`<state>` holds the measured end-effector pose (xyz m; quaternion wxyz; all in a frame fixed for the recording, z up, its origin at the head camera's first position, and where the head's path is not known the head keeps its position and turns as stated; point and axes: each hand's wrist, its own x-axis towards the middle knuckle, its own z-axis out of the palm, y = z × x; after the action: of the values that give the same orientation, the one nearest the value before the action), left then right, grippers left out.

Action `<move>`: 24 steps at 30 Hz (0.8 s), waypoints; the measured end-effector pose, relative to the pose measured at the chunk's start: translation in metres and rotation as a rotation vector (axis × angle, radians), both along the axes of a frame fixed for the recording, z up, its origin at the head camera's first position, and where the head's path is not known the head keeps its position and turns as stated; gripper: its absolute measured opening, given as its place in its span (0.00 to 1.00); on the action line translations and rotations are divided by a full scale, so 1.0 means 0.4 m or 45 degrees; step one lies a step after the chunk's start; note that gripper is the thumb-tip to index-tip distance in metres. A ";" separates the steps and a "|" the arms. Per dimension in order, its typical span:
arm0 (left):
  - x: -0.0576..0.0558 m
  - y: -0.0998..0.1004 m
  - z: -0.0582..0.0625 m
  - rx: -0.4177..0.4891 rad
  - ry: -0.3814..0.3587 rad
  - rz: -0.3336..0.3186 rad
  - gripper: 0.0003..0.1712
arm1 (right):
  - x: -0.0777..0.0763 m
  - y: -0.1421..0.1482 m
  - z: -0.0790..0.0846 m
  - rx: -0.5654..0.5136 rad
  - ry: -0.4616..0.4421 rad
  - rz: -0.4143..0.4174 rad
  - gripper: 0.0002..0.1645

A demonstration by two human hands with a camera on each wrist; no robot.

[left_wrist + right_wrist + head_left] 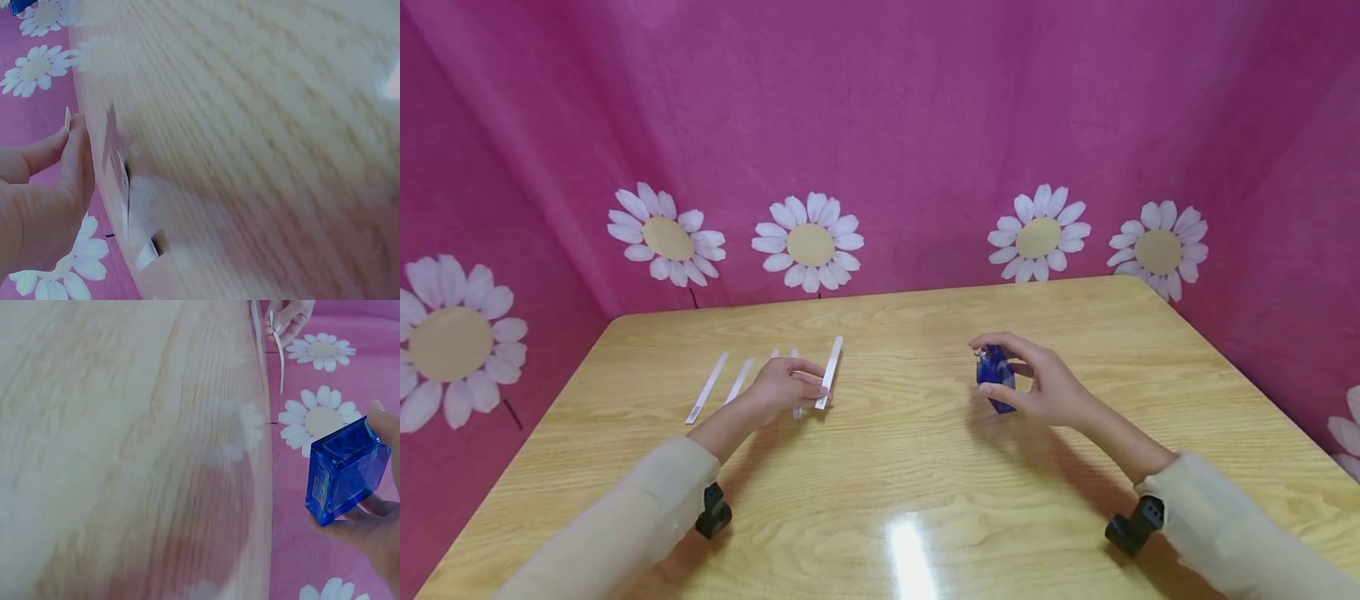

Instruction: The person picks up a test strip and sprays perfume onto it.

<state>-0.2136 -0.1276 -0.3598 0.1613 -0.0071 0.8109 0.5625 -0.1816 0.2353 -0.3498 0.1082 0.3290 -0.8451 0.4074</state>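
Note:
Near the left middle of the table, my left hand (781,388) pinches a white paper test strip (831,371) by its lower, printed end; the strip points up and away. In the left wrist view the thumb and fingers meet at the held strip's end. Opposite, my right hand (1043,385) grips a blue glass perfume bottle (997,379), tilted above the table. A finger lies at its silvery top and the thumb at the other end. The right wrist view shows the bottle's square, flat body (347,472) between thumb and fingers.
Several more white strips, such as the leftmost one (707,387), lie in a row left of and beneath the left hand. Behind the wooden table (895,467) hangs a pink curtain (917,150) with daisies. Each wrist wears a black camera (713,511).

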 end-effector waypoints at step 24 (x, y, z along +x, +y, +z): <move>-0.047 -0.013 -0.022 -0.122 0.007 0.174 0.19 | -0.058 0.017 -0.034 -0.086 -0.163 -0.103 0.28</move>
<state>-0.2323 -0.1327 -0.3686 0.1196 -0.0686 0.8348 0.5330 -0.2049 0.2419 -0.3633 0.0815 0.2638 -0.8486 0.4512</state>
